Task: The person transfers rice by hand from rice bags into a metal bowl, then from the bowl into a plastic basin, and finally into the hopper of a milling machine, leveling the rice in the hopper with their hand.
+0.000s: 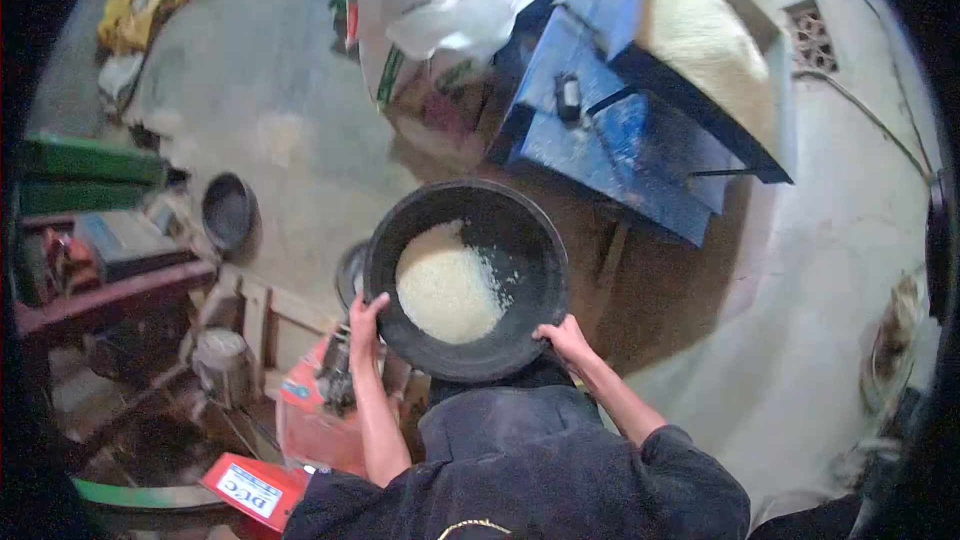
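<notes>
A round black basin (535, 230) is held in front of my body, tilted a little. White rice grains (450, 285) lie heaped toward its left side, with loose grains scattered to the right of the heap. My left hand (366, 325) grips the basin's lower left rim, thumb over the edge and fingers hidden beneath. On the lower right rim, my right hand (565, 338) is closed the same way, its thumb on the inside edge. Part of another dark bowl (350, 273) shows behind the basin, next to my left hand.
Ahead to the right stands a blue machine (620, 130) with a hopper of pale grain (700, 25). White sacks (440, 30) are piled beside it. A dark basin (228, 212) rests at the left near a green machine part (90, 175). Below are a red machine (320, 430) and a motor (222, 365).
</notes>
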The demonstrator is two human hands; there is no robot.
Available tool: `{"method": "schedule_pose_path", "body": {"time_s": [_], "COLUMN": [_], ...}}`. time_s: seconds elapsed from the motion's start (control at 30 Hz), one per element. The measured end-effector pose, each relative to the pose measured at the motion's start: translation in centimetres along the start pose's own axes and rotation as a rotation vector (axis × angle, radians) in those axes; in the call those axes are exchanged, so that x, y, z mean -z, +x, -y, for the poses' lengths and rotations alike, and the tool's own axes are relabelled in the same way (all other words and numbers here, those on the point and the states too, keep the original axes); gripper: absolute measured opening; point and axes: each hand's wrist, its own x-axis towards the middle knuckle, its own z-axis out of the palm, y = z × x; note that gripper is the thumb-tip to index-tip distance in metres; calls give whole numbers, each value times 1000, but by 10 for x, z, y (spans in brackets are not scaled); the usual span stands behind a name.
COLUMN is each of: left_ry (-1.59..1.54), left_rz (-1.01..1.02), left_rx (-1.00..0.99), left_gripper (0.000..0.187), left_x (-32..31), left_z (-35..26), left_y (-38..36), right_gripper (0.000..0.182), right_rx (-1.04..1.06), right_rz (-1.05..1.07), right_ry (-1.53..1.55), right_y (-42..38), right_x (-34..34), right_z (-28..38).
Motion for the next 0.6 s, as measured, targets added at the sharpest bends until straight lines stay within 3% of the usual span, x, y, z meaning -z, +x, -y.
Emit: {"method": "schedule_pose_path", "body": {"time_s": [0.1, 0.33, 0.4, 0.47, 0.6], "left_ry": [107, 172, 254, 274, 376], "left_rz": [118, 219, 338, 414, 599], "left_rx": [-169, -263, -317, -329, -383], "left_gripper": [48, 56, 62, 65, 62], "left_x": [-9, -68, -124, -158, -272], "left_z": [-41, -204, -243, -264, -261], "left_y": [-16, -105, -120, -117, -121], "right_gripper": [26, 23, 25, 28, 33], "right_rx": [92, 275, 260, 401, 589], "right_rz": [-46, -371, -462, -567, -761], "right_ry": [73, 118, 131, 334, 491], "right_y": [-48, -206, -222, -235, -253], "right_x": [0, -30, -8, 3, 76], "right_z": [24, 101, 118, 129, 176]}}
